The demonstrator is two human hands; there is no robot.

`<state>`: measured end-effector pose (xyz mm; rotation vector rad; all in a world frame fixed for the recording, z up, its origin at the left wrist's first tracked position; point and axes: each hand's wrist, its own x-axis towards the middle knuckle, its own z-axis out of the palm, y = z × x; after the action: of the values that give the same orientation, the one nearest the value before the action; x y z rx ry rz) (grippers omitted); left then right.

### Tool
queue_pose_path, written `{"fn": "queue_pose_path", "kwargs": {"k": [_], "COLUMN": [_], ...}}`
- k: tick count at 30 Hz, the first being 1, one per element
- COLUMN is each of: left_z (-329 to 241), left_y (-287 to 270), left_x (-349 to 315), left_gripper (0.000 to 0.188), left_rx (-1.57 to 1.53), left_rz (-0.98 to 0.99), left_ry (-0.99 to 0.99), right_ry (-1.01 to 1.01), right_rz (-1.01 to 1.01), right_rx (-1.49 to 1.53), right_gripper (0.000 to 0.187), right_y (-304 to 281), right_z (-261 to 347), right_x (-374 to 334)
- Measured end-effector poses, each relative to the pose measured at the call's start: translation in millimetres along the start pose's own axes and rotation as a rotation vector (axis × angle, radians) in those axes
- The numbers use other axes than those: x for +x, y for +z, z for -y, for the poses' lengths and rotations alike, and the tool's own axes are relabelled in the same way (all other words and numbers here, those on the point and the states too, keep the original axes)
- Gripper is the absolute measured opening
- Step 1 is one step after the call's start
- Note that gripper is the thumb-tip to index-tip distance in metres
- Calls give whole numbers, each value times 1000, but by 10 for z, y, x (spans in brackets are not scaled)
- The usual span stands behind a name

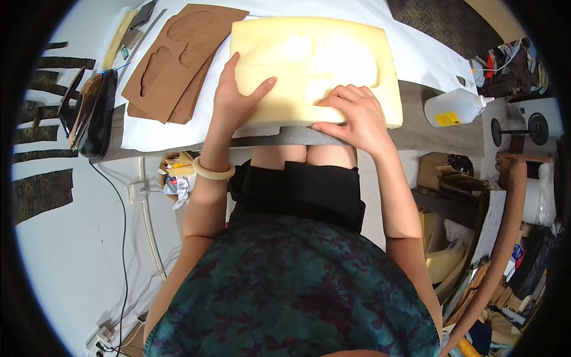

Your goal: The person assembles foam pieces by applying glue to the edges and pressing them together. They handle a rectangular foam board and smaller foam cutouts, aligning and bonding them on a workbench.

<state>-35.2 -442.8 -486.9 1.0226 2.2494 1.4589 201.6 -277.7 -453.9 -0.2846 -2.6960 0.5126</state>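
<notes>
Two hands steadying a pale yellow foam block [273,77] on the bench [416,113]

The foam block is lying near the front edge of the bench, over a white covering [157,134], and its upper face is showing hollowed areas, partly washed out by bright light. The left hand [238,101] is bracing the block's left side; its thumb is resting on top and standing wide of the forefinger, which is pointing up along the edge, while the other fingers are hiding from view. The right hand [355,116] is gripping the near edge toward the right, its fingers bending close together over the top and its thumb lying along the front, so they are pinching the foam between them. A pale bangle [213,171] is circling the left wrist. Brown sheets [211,24] with curved outlines are overlapping just left of the block. A whitish bottle [449,110] with a yellow label is lying to the right, and a black iron [105,113] is standing at the far left.
</notes>
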Motion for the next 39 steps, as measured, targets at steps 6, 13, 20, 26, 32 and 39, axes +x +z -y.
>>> {"fn": "queue_pose_path", "kwargs": {"k": [6,13,20,26,32,39], "left_z": [41,86,108,97,114,128], "left_y": [17,15,20,20,10,-5], "left_x": [-17,-14,-22,-26,-4,2], "left_gripper": [103,103,100,100,109,112], "left_rx": [30,53,129,136,18,-8], "left_rz": [-16,-5,-39,-36,9,20], "left_ry": [52,73,133,131,32,-15], "right_ry": [9,-5,-13,1,-16,32], "right_rz": [8,13,7,22,-11,-88], "right_rx": [17,11,4,1,8,272], "right_gripper": [38,37,37,39,40,21], "right_y": [-32,-19,-23,-7,-61,71], "right_z": [58,29,21,2,53,395], "right_x": [3,2,-3,-16,9,596]}}
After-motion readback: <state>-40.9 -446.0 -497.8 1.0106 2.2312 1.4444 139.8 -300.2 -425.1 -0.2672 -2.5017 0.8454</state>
